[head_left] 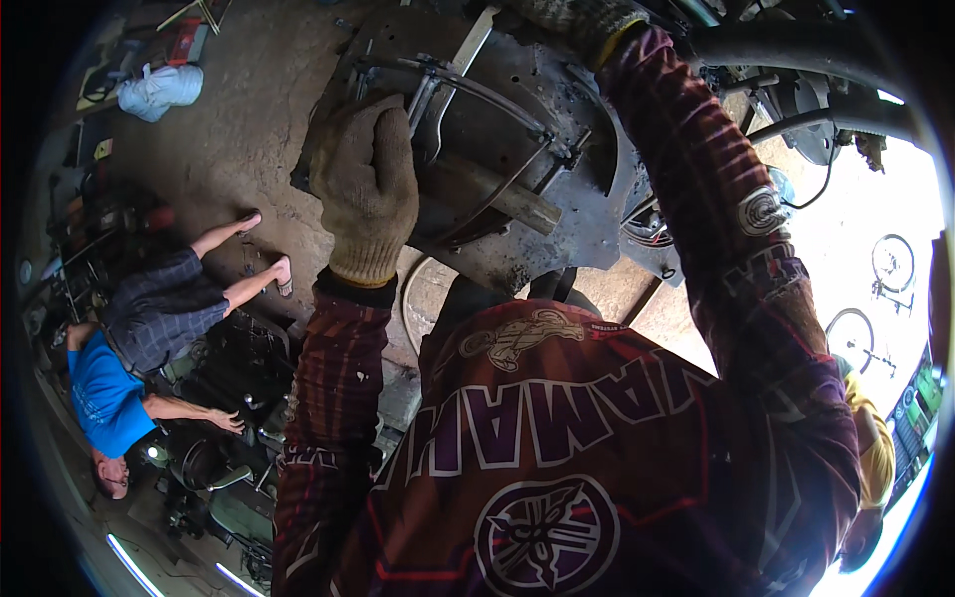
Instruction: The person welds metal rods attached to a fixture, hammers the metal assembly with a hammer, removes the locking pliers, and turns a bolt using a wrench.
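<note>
My left hand (364,194), in a dirty knitted work glove, is at the left edge of a dark metal plate (587,234). Its fingers curl in toward the thumb, beside a frame of bent metal rods (482,90); what they hold, if anything, is hidden. A flat metal bar (463,60) slants up through this frame, close to the left fingertips. Under the rods lies a short flat length of worn material (502,194). My right hand (587,22), gloved too, reaches to the plate's far edge; its fingers are hidden at the picture's top.
At the left, a person in a blue shirt (109,398) stretches an arm over dark machinery (214,463). Thick dark tubes (796,55) and a cable stand right of my right arm. Another person in yellow (870,438) and bicycles (892,264) appear far right.
</note>
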A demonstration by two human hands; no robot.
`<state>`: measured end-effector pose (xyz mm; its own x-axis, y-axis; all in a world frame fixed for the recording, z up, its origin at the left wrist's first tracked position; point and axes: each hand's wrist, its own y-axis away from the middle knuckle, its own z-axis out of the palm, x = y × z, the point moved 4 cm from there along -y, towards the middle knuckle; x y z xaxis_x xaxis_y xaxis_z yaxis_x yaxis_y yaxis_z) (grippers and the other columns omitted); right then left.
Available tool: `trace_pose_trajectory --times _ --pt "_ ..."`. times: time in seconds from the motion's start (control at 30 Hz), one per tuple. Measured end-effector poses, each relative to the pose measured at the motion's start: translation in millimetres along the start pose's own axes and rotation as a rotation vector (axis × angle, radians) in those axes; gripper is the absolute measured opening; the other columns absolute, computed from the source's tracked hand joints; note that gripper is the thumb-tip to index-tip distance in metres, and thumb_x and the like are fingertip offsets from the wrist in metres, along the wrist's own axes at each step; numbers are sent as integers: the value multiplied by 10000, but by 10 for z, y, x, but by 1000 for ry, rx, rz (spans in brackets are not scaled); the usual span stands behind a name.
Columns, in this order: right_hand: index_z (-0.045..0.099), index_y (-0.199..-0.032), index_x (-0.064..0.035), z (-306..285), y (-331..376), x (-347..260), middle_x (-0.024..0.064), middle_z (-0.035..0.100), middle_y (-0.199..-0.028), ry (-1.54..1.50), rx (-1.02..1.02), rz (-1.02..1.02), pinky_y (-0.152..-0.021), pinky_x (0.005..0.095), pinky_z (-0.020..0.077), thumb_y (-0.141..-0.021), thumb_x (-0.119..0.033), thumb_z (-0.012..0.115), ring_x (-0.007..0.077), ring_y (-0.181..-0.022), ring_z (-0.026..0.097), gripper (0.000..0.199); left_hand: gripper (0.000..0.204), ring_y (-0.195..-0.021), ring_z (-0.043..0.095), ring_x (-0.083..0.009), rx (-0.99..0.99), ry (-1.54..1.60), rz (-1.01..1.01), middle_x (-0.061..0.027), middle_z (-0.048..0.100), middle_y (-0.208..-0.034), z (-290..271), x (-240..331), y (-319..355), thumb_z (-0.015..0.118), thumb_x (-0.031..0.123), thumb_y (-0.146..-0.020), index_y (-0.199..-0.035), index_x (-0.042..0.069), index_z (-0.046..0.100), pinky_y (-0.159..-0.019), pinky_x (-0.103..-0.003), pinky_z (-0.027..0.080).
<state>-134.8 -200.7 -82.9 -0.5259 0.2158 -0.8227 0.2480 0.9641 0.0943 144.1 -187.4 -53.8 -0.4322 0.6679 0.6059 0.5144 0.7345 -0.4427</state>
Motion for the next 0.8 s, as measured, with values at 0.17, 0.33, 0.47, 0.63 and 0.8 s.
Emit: trace_pose_trajectory --times 0.17,0.33,0.47,0.63,0.8 --pt "660 -1234 -29 24 -29 -46 73 695 -965 0 -7 -8 -696 275 540 -959 -385 705 133 -817 669 452 120 -875 700 -306 -6 24 6 -143 723 -974 -8 18 -27 685 84 -930 -1015 17 737 -780 -402 563" --pt "660 -1243 -26 -10 80 -15 75 700 -985 -45 9 6 -724 281 539 -968 -364 697 136 -847 668 437 93 -885 689 -301 -20 -49 79 -134 712 -953 -12 62 -43 688 53 -911 -989 17 724 -788 -408 553" --pt "659 -1251 -24 -3 79 11 77 703 -1001 -46 22 16 -747 285 538 -976 -347 690 138 -871 666 426 81 -888 686 -305 -12 -57 188 -130 711 -948 0 64 -49 687 38 -905 -977 6 708 -796 -409 549" --pt "658 -1260 -22 12 -165 -45 79 708 -1020 -1 31 -14 -776 291 537 -985 -327 682 141 -900 664 411 69 -906 688 -323 -12 -47 205 -141 722 -970 -13 62 -46 669 36 -920 -967 -2 701 -817 -420 549" --pt "658 -1269 -19 24 -268 -70 82 712 -1040 13 33 -21 -804 296 535 -994 -306 674 143 -930 662 397 177 -1002 695 -349 -66 13 138 -202 707 -1108 -5 33 -21 599 75 -994 -1096 -38 690 -883 -412 553"
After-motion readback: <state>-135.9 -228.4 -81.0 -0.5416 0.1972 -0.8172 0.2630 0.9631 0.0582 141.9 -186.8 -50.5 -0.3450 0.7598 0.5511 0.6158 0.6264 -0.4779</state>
